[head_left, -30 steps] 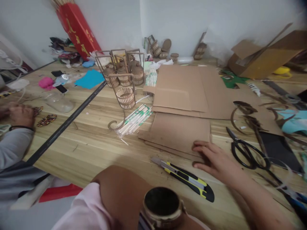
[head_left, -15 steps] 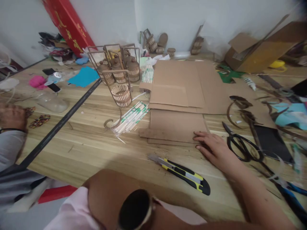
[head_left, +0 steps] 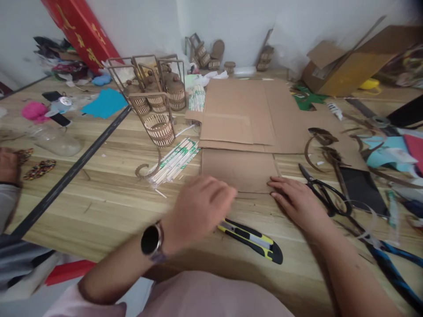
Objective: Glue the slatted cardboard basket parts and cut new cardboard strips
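My right hand [head_left: 295, 198] lies flat, fingers stretched over the right front corner of a small cardboard piece [head_left: 239, 169]. Over that piece's left front part is my left hand [head_left: 200, 211], blurred, with its fingers curled in; anything inside them is hidden. On that wrist sits a dark round watch [head_left: 151, 240]. A yellow and black utility knife [head_left: 253, 240] rests on the table just in front, its blade tip hidden by my left hand. Beyond lies a larger cardboard sheet [head_left: 238, 101]. Black-handled scissors [head_left: 325, 191] lie right of my right hand.
Small bamboo baskets with tall handles [head_left: 160, 127] stand at the left back, near a bundle of wrapped white sticks [head_left: 175, 160]. An open cardboard box [head_left: 350, 66] is at the right back. At the far left, another person's hand [head_left: 8, 165] rests beside beaded pieces [head_left: 39, 169].
My left arm has swung from near my body up and forward to the cardboard's front edge. The brown strip seen there before no longer shows. My right hand has stayed on the corner.
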Tool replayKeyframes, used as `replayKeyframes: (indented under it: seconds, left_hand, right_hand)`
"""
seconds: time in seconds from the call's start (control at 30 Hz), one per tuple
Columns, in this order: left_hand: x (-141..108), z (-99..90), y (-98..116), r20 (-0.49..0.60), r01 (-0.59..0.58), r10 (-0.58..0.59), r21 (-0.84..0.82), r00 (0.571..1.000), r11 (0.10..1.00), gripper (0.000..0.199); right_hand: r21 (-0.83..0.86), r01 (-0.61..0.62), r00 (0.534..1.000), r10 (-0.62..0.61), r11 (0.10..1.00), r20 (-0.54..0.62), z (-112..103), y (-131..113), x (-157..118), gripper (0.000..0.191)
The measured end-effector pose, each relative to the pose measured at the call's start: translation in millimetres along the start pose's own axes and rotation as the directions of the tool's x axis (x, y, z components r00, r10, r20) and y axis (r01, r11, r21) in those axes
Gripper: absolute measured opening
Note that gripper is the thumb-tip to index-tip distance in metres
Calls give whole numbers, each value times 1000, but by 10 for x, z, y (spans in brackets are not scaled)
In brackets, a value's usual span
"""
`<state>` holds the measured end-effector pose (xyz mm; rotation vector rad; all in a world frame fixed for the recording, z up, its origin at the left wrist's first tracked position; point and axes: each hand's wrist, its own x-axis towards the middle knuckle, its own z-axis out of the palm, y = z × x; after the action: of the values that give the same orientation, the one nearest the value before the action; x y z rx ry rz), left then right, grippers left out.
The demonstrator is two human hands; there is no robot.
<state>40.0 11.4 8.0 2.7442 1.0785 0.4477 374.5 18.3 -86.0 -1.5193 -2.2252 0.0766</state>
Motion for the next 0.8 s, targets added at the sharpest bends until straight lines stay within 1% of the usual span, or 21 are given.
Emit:
replayKeyframes:
  seconds: [0.07, 0.1, 0.13, 0.17, 0.23, 0.43, 0.63, 0.73, 0.8]
  left_hand:
    - [97, 124, -201, 15, 99, -101, 70, 995, 993, 28]
    - [125, 193, -299, 43, 129, -134, 97, 990, 987, 29]
    - [136, 260, -385, 84, 138, -147, 107, 986, 985, 35]
    - [136, 318, -456, 119, 123, -137, 116, 983, 986, 35]
    - [111, 402, -546, 139, 97, -115, 127, 984, 987, 31]
    - [42, 481, -594, 103, 99, -113, 130, 988, 987, 33]
    - [-7, 548, -604, 124, 84, -108, 187, 986, 979, 41]
    - [-38, 556, -602, 140, 67, -96, 199, 985, 978, 44]
    - [-57, 556, -606, 139, 60, -89, 201, 986, 978, 46]
  right_hand:
    - [16, 1, 1000, -1, 1000, 1, 7, 16, 2, 33]
    - [22, 2, 1000, -2, 1000, 7, 6, 20, 4, 33]
    - [27, 1, 1000, -2, 1000, 13, 4, 21, 7, 33]
    - [32, 1, 1000, -1, 1000, 19, 0, 19, 10, 33]
    - [42, -1, 1000, 0, 999, 25, -11, 2, 16, 32]
    - [71, -14, 999, 11, 997, 35, -53, -47, 11, 29]
    - [44, -28, 1000, 29, 999, -13, -82, 67, -45, 31]
    - [48, -40, 999, 41, 998, -3, -98, 102, -68, 31]
    - [56, -29, 999, 28, 998, 16, -122, 120, -77, 31]
